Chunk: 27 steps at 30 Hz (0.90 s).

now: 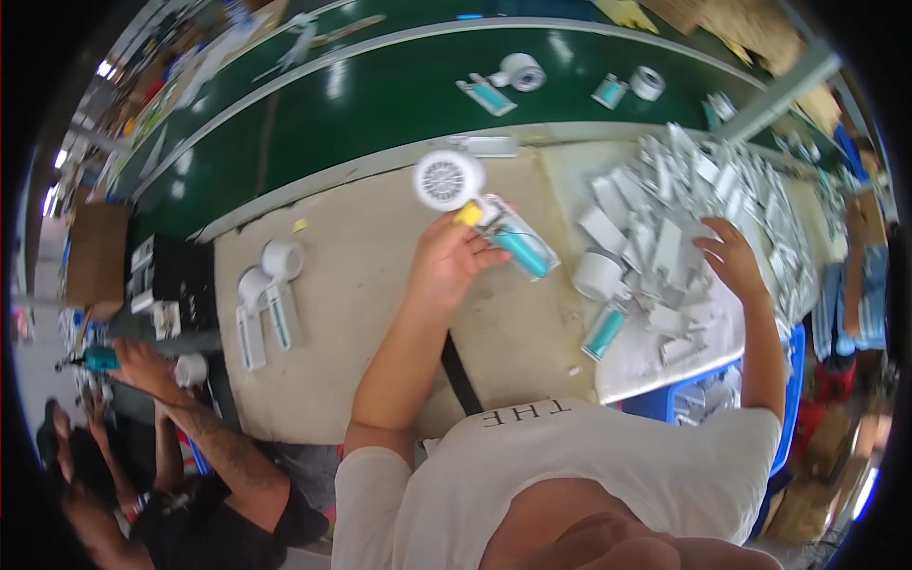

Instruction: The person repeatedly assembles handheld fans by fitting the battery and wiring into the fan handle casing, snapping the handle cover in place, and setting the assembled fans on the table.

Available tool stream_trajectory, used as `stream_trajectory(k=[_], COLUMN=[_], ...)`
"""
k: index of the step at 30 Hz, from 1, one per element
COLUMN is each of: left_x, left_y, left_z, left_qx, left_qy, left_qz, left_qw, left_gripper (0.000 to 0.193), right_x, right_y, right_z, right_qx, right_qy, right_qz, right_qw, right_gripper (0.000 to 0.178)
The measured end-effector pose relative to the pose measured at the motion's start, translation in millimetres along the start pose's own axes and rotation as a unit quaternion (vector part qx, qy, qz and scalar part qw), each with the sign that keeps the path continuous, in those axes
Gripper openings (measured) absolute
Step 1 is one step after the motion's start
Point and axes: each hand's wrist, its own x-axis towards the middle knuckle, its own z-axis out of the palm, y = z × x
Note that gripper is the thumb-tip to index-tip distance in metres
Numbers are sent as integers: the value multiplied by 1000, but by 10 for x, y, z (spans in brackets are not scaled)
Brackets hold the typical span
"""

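Note:
My left hand (446, 261) is closed round a small handheld fan (448, 180) with a round white grille head. Its handle is uncovered and shows a teal battery cell (524, 252). A bit of yellow covers one fingertip of that hand. My right hand (733, 261) hangs over the near side of a pile of white plastic handle covers (670, 242), fingers curved and apart. Whether its fingertips touch a cover, I cannot tell. Between my hands lies another fan (598, 275), its teal cell (604, 331) showing.
Two white fans (275, 294) lie on the left of the worktable (332, 380). Beyond it runs a green conveyor belt (380, 104) carrying more fans (521, 72). A blue bin (665, 404) stands by the right front edge. On the left, a co-worker's hand (142, 370) holds a teal power screwdriver (99, 358).

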Motion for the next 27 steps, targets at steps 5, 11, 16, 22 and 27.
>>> stream_trajectory(k=[5, 11, 16, 22, 27], left_x=[-28, 6, -15, -103, -98], left_y=[63, 81, 38, 90, 97], left_z=[-79, 67, 33, 69, 90], left_qx=[-6, 59, 29, 0, 4], left_qy=[35, 59, 89, 108, 154], left_qz=[29, 79, 159, 283, 327], left_qw=[999, 993, 983, 953, 932], left_gripper=[32, 36, 32, 33, 32], right_x=[23, 643, 1245, 1561, 1633], right_y=[16, -1108, -2267, -2716, -2881], right_z=[102, -108, -300, -302, -198], right_qx=[155, 446, 335, 174, 191], right_qy=[133, 138, 88, 262, 274], right_qz=[158, 154, -33, -162, -142], right_qw=[966, 871, 938, 935, 932], right_gripper=[31, 56, 65, 65, 64])
